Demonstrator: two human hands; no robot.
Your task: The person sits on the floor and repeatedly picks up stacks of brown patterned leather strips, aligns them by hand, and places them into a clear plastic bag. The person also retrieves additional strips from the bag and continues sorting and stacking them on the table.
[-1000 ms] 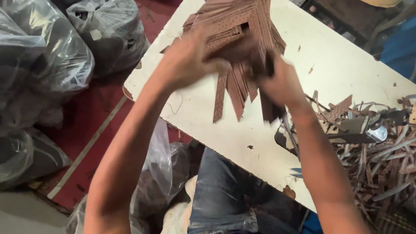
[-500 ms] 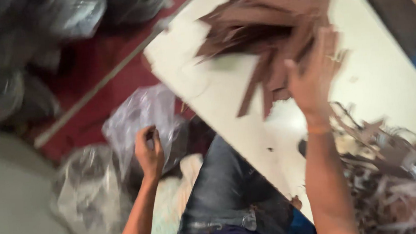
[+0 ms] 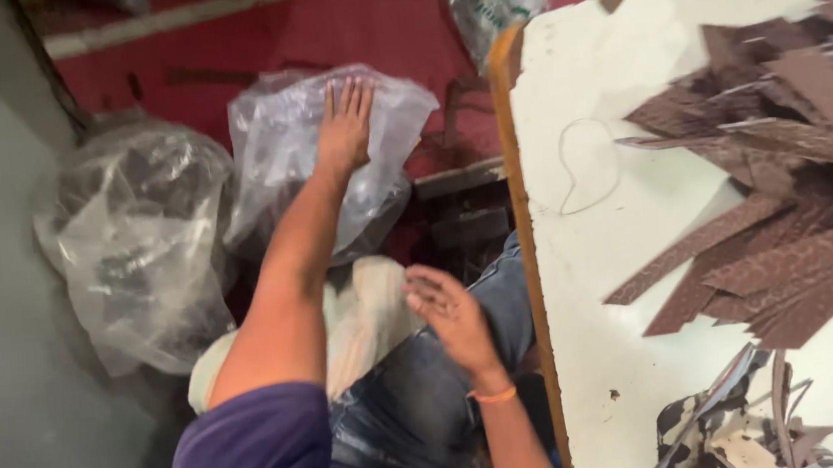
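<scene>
Red floor beside a white desk (image 3: 628,246): left hand (image 3: 344,120), grip open, presses a soft, light, slippery plastic bag (image 3: 278,146); the gathered neck looks the best hold; right hand (image 3: 448,311) hangs open, empty.

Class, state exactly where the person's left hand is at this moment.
In the head view, the left hand lies flat, fingers spread, on a clear plastic bag on the red floor, left of the white table and beside another clear bag.

Below me lies a dark red floor (image 3: 249,38) crossed by a pale strip; my white counter (image 3: 589,249), wooden-edged, stands right.
</scene>
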